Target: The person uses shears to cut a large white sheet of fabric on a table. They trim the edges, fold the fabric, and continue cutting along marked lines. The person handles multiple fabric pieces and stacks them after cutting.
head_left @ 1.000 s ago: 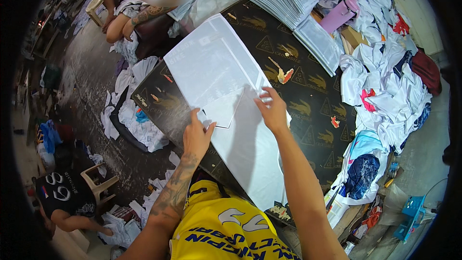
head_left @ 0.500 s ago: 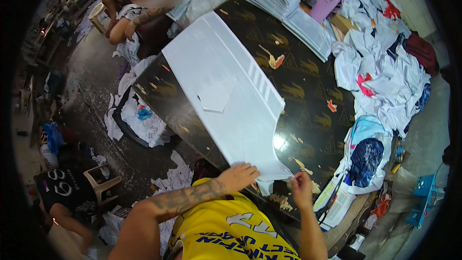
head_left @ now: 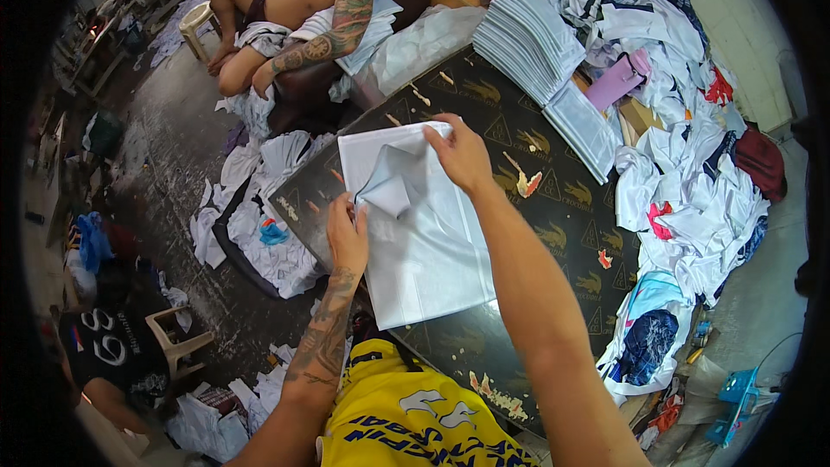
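Note:
A white garment (head_left: 432,268), now folded into a rough rectangle, lies on the dark patterned table (head_left: 553,311) in front of me. My left hand (head_left: 347,238) is closed on its left edge, beside a pocket-like patch (head_left: 389,196) that stands partly raised. At the far right corner, my right hand (head_left: 458,154) pinches the folded edge between thumb and fingers. The lower layers of the fold are hidden beneath the top one.
A stack of folded white garments (head_left: 527,43) stands at the table's far edge, near a pink pouch (head_left: 618,79). Loose white clothes (head_left: 683,177) are heaped along the right. A seated person (head_left: 311,0) is beyond the table; another person (head_left: 112,346) is at lower left.
The garment, spread long across the table before, is now folded over into a shorter rectangle. Both hands have moved from its near end up to its left edge and far corner.

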Motion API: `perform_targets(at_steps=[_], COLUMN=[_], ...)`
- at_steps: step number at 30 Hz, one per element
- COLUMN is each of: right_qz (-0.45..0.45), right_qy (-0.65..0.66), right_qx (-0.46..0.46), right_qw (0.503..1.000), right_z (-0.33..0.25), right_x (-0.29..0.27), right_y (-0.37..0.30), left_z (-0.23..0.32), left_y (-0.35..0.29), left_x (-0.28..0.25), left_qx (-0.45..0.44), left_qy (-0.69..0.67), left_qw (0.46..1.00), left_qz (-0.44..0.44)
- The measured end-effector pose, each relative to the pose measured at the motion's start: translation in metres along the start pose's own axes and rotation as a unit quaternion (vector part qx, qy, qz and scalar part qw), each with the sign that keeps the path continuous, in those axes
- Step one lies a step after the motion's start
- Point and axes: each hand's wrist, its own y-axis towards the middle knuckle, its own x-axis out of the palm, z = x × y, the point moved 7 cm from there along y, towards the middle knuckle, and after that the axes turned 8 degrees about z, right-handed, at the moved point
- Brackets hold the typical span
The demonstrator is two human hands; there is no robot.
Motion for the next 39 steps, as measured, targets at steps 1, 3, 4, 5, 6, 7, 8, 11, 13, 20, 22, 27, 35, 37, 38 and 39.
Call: perform_targets(at_steps=[1,3,4,5,6,7,8,11,13,20,22,27,35,37,38,39], right_qz=[0.057,0.050,0.101,0.105,0.108,0.067,0.028,0.102,0.119,0.172,0.181,0.134,0.116,0.107,0.106,0.114], right_qy=[-0.045,-0.045,0.019,-0.031,-0.077,-0.140,-0.209,0.149,0.127,0.230,0.224,0.201,0.188,0.187,0.186,0.184], right_qx=[0.022,0.074,0.043,0.082,0.171,0.293,0.433,0.567,0.486,0.486,0.496,0.545,0.499,0.502,0.504,0.499], right_qw=[0.997,0.995,0.994,0.991,0.976,0.943,0.876,0.803,0.856,0.826,0.819,0.803,0.838,0.838,0.837,0.839], right_z=[0.020,0.067,0.081,0.106,0.136,0.167,0.198,0.233,0.232,0.207,0.205,0.217,0.220,0.223,0.225,0.226], right_x=[-0.010,-0.043,-0.070,-0.093,-0.113,-0.120,-0.126,-0.091,-0.082,-0.095,-0.102,-0.095,-0.096,-0.093,-0.092,-0.092], right_y=[-0.009,-0.056,-0.094,-0.132,-0.174,-0.217,-0.255,-0.313,-0.313,-0.367,-0.376,-0.377,-0.376,-0.376,-0.376,-0.374], left_z=[0.003,0.008,0.008,0.008,0.010,0.016,0.009,0.003,0.002,0.027,0.022,-0.023,-0.009,-0.006,-0.014,-0.026], left_y=[-0.002,-0.025,-0.047,-0.070,-0.093,-0.115,-0.127,-0.152,-0.158,-0.094,-0.046,0.033,0.019,0.012,-0.009,-0.032], left_x=[-0.004,-0.019,-0.025,-0.030,-0.034,-0.038,-0.037,-0.041,-0.046,-0.039,-0.002,0.065,0.023,-0.014,-0.040,-0.058], left_qx=[0.055,0.111,0.119,0.135,0.164,0.219,0.213,0.255,0.263,0.168,0.179,0.222,0.302,0.265,0.188,0.114], left_qy=[0.028,0.070,0.094,0.098,0.091,0.049,0.081,0.116,0.165,0.132,0.163,0.283,0.203,0.222,0.193,0.167], left_qw=[0.998,0.991,0.984,0.973,0.956,0.937,0.925,0.901,0.885,0.948,0.954,0.921,0.921,0.938,0.961,0.977], left_qz=[0.011,-0.016,-0.092,-0.160,-0.226,-0.268,-0.305,-0.333,-0.347,-0.238,-0.179,-0.151,-0.138,0.006,0.067,0.068])
